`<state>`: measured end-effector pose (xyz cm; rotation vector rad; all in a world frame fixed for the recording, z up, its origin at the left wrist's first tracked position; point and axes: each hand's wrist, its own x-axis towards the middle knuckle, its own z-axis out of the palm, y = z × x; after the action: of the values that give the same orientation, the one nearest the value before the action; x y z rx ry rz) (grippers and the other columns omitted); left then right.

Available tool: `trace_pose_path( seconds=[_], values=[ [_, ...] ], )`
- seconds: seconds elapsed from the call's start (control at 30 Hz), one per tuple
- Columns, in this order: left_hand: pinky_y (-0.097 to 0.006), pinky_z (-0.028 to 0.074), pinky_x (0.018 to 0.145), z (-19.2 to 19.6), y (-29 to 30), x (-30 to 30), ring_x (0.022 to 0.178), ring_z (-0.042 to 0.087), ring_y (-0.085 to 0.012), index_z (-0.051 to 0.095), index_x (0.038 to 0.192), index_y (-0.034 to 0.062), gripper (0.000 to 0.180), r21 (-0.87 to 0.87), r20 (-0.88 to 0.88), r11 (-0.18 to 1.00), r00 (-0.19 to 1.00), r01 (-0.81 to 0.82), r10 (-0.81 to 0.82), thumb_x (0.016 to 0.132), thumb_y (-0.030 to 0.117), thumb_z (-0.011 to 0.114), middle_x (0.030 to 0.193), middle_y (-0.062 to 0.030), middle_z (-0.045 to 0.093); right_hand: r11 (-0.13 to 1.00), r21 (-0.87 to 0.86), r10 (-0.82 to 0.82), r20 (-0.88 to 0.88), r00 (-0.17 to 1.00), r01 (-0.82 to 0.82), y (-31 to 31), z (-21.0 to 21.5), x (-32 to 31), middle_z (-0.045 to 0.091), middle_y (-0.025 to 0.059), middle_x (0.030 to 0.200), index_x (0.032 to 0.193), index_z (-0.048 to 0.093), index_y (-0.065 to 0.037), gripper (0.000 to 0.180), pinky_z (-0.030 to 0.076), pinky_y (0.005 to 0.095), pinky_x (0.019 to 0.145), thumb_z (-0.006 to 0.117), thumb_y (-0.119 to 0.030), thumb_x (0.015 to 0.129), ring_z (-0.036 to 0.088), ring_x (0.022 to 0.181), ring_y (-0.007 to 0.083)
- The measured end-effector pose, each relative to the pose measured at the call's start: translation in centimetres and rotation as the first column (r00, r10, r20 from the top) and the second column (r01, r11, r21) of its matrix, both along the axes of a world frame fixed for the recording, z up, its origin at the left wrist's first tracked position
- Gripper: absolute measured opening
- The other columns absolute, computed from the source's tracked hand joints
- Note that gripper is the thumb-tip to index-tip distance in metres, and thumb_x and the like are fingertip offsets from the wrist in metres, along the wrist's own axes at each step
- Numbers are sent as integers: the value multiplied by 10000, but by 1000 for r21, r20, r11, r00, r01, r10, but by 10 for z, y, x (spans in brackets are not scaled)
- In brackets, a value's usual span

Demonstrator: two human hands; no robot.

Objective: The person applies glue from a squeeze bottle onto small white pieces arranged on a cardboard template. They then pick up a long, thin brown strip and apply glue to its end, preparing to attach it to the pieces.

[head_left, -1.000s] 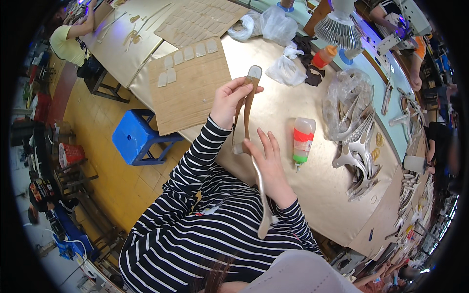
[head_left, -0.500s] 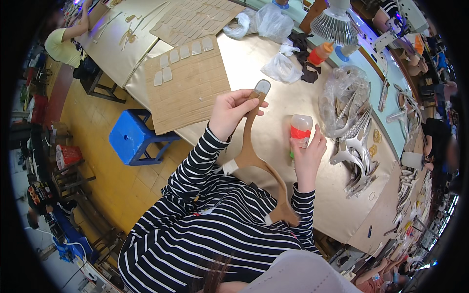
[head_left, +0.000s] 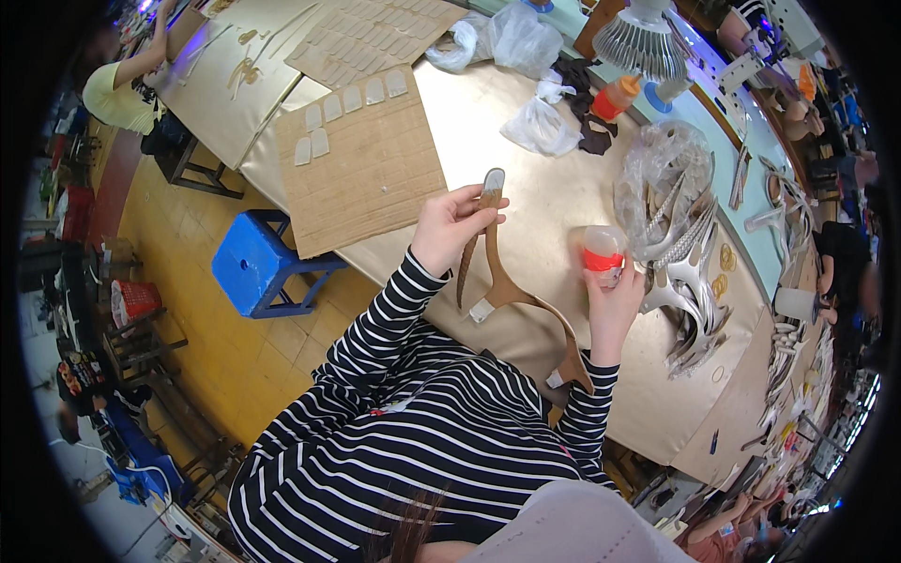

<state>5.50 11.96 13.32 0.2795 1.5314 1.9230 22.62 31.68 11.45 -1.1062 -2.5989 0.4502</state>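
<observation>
My left hand (head_left: 452, 230) is closed, pinching a brown branched leather strap piece (head_left: 507, 287) near its upper end. A pale rounded pad (head_left: 494, 180) lies on that tip, above my fingers. The rest of the strap piece hangs down and curves right, toward my right sleeve, with white patches at some ends. My right hand (head_left: 615, 305) is wrapped round a small clear bottle (head_left: 603, 242) with a red label, held tilted over the table. Left of my hands, a cardboard sheet (head_left: 366, 178) bears several similar pale pads (head_left: 332, 108) along its far edge.
The gold-covered table (head_left: 554, 197) also carries a second cardboard with rows of pads (head_left: 371, 38), plastic bags (head_left: 526, 42), an orange-topped bottle (head_left: 617, 97), a metal lamp (head_left: 641, 47) and silver straps (head_left: 690, 291). A blue stool (head_left: 253, 263) stands left; a co-worker (head_left: 122, 98) sits far left.
My right hand has moved right with the bottle, away from the strap piece. My left hand has shifted slightly down, and the strap piece's lower end has swung up and right.
</observation>
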Motion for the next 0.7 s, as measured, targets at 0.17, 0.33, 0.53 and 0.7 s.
trace_pose_path(
  seconds=[0.17, 0.33, 0.53, 0.7],
  values=[
    [-300, 507, 837, -4, 2, 1, 937, 631, -209, 462, 1225, -75, 368, 48, 102, 996, 992, 74, -79, 894, 75, 526, 1073, -182, 624, 941, -247, 137, -342, 930, -230, -20, 16, -4, 558, 125, 1064, 1248, 491, -28, 517, 426, 322, 867, 678, -142, 779, 537, 984, 235],
    [-293, 511, 813, -5, 10, -2, 927, 634, -203, 462, 1226, -60, 376, 68, 217, 992, 969, 110, -123, 898, 113, 526, 1066, -181, 628, 326, -845, 186, -381, 906, -423, -52, 21, -15, 624, 59, 954, 1272, 481, -20, 443, 447, 243, 801, 603, -123, 859, 565, 870, 111],
    [-295, 514, 801, 2, 21, -8, 918, 633, -195, 475, 1224, -29, 368, 80, 146, 962, 952, 260, -270, 885, 95, 547, 1077, -169, 627, 138, -901, 159, -389, 907, -411, -60, 18, -29, 613, 12, 870, 1259, 479, -1, 410, 436, 188, 669, 578, -132, 884, 533, 748, 44],
    [-319, 437, 925, 0, 46, -19, 1072, 560, -211, 412, 1295, -27, 484, 40, -96, 899, 897, 437, -432, 882, 152, 590, 1172, -181, 574, 286, -886, 152, -334, 930, -365, -57, 9, -45, 553, -33, 747, 1063, 578, 36, 221, 358, 166, 584, 563, -107, 895, 474, 673, 22]
  ],
)
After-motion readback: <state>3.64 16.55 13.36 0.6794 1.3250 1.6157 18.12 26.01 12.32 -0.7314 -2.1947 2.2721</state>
